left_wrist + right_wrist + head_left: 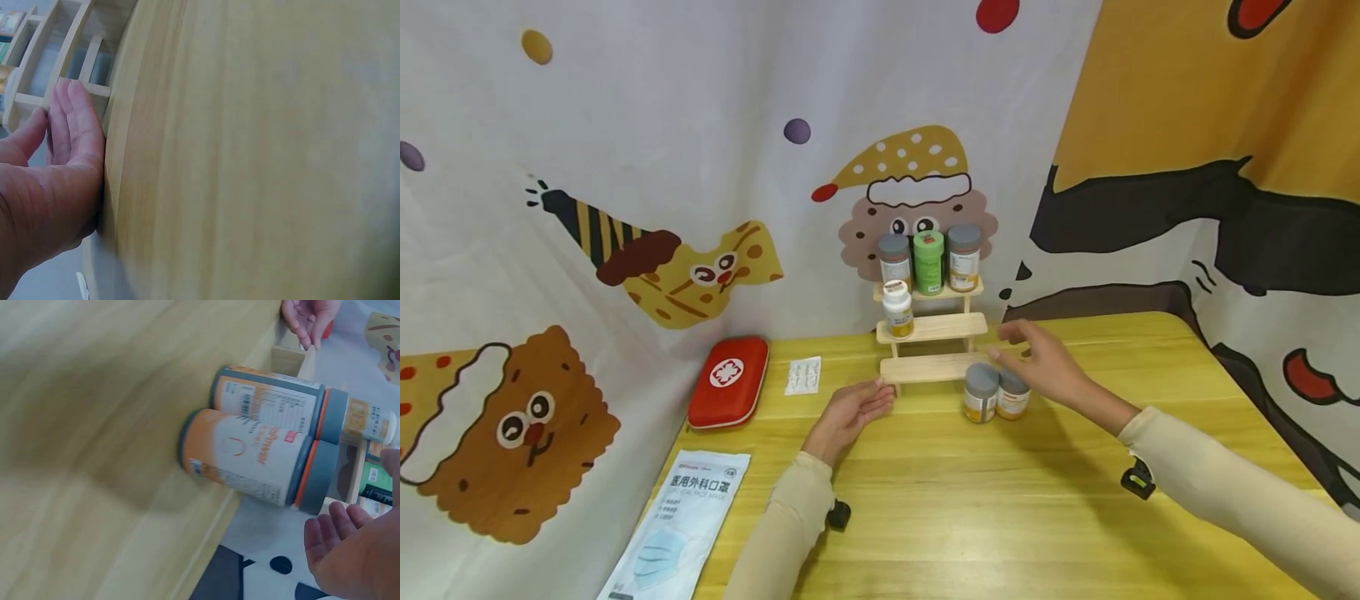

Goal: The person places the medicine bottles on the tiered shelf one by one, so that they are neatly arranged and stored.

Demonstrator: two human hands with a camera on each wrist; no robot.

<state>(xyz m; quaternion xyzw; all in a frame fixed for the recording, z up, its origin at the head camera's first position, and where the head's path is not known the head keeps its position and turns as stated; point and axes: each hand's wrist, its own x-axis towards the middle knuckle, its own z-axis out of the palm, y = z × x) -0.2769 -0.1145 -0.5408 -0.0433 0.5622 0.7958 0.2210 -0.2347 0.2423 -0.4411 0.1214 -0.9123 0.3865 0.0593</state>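
Note:
A small three-step wooden rack [934,367] stands at the back of the table. My left hand [852,414] is at its lower left end, fingers fairly straight, fingertips touching or very near the wood [28,100]. Two grey-capped supplement bottles, one on the left [981,392] and one on the right [1012,395], stand upright before the rack's right end. Just above and right of them hovers my right hand [1047,358], fingers loosely bent and holding nothing. A white bottle [898,310] occupies the middle step. On the top step, a green bottle [928,265] sits between two grey-capped ones.
Left of the rack lie a white paper slip [803,376] and a red first-aid case [727,383]. A face-mask packet [677,525] lies along the table's left edge. Behind everything hangs a printed cloth [715,167].

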